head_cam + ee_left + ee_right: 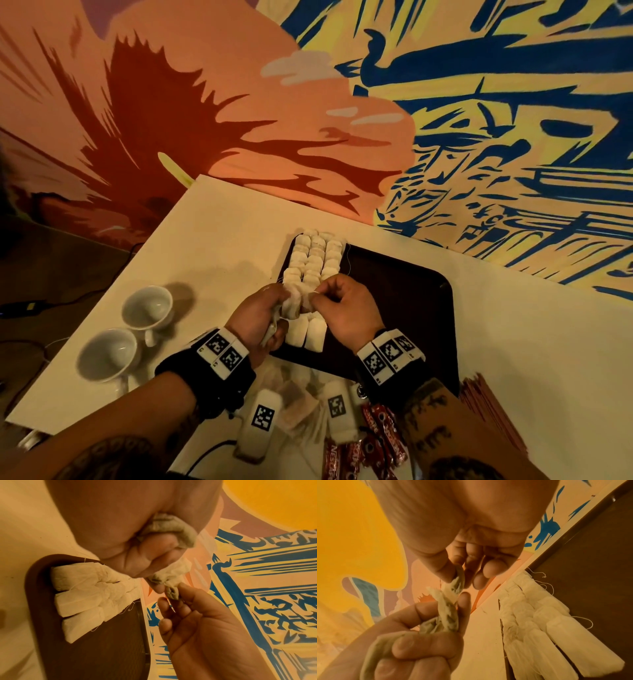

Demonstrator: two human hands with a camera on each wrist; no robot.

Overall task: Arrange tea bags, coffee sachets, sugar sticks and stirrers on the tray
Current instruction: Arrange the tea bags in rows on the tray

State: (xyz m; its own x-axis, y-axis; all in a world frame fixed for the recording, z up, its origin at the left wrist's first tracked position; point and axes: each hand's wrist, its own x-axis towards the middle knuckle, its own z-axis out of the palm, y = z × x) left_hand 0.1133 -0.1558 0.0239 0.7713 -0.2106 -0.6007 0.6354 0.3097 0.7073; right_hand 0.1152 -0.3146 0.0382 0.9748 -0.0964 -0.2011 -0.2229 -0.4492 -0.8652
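Note:
Over the near left part of the dark brown tray [411,291], my left hand [286,303] grips a small bunch of white tea bags [169,525] in its fist. My right hand [317,296] pinches the end of one tea bag [456,584] of that bunch between thumb and fingertips. Both hands meet just above the rows. Several tea bags [315,257] lie flat in three neat rows along the tray's left side, seen also as the rows [89,592] in the left wrist view and the rows [539,622] in the right wrist view.
Two white cups [147,308] [106,354] lie on the table left of the tray. Near the front edge are loose tea bags [294,401], red coffee sachets [380,442] and a red stack [489,407] at the right. A painted wall stands close behind.

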